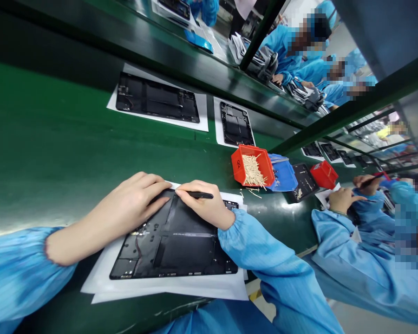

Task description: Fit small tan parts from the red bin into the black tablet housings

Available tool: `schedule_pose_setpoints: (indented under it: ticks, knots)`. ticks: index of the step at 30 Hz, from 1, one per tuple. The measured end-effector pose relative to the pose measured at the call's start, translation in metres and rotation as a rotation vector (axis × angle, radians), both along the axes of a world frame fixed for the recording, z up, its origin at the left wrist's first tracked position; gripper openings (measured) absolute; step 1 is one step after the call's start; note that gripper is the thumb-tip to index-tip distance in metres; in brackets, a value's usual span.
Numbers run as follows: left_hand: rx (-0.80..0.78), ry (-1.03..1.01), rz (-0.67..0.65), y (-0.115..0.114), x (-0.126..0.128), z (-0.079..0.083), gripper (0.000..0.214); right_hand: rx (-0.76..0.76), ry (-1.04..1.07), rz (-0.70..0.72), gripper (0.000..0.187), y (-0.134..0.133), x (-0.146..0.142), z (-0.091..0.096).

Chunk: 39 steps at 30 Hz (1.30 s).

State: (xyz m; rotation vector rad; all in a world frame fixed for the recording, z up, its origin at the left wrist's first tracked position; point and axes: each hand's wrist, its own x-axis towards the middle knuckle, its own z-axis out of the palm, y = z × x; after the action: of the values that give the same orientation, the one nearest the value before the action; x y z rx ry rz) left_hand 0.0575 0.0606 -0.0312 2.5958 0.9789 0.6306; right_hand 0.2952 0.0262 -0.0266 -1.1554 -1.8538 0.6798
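Nearest the camera, the left sleeve point(17, 273) and the right sleeve point(264, 264) of a blue smock are reaching in from the bottom of the view, with the person's left hand point(139, 197) and right hand point(204, 204) working together at about six o'clock. The left hand is lying half open, its fingers point(153, 185) curving over the top edge of a black tablet housing point(174, 241) and gripping nothing. The right hand is closing thumb and fingers firmly around a slim black stylus-like tool point(202, 195), whose tip is pointing toward three o'clock, just above the housing, while the side of that hand is resting on the housing. The housing is lying flat on white paper sheets point(167, 290) on a green workbench point(55, 139). Toward two o'clock, a red bin point(252, 164) full of wooden sticks is sitting beside a blue tray point(282, 175), with a few loose sticks scattered on the bench. Two more black housings point(156, 97) are lying on paper at twelve o'clock. At three o'clock, a co-worker's hand point(365, 183) is holding a similar black tool, and that co-worker's other hand point(343, 199) is resting on a paper sheet nearby.
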Motion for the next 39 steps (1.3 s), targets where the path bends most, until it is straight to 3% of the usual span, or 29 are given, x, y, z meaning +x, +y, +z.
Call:
schedule_pose_setpoints:
  ticks: [5, 9, 14, 30, 35, 39]
  knots:
    - [0.017, 0.028, -0.037, 0.007, 0.003, 0.003, 0.049, 0.014, -0.034, 0.022, 0.019, -0.001, 0.001, -0.003]
    - [0.144, 0.115, -0.101, 0.011, 0.003, 0.006, 0.036, -0.019, -0.069, -0.029, 0.018, 0.0, 0.0, -0.004]
    - [0.294, 0.209, -0.131, 0.009, 0.003, 0.011, 0.037, 0.014, -0.049, -0.065, 0.019, 0.0, 0.001, -0.003]
    - [0.246, 0.212, -0.101, 0.008, 0.005, 0.012, 0.032, 0.017, -0.011, 0.01, 0.02, -0.001, 0.002, 0.0]
    - [0.169, 0.126, -0.087, 0.013, 0.001, 0.004, 0.039, -0.188, 0.062, 0.083, 0.022, -0.002, 0.005, 0.007]
    - [0.18, 0.124, -0.091, 0.016, 0.001, 0.003, 0.042, -0.362, 0.269, 0.105, 0.036, -0.004, 0.011, 0.017]
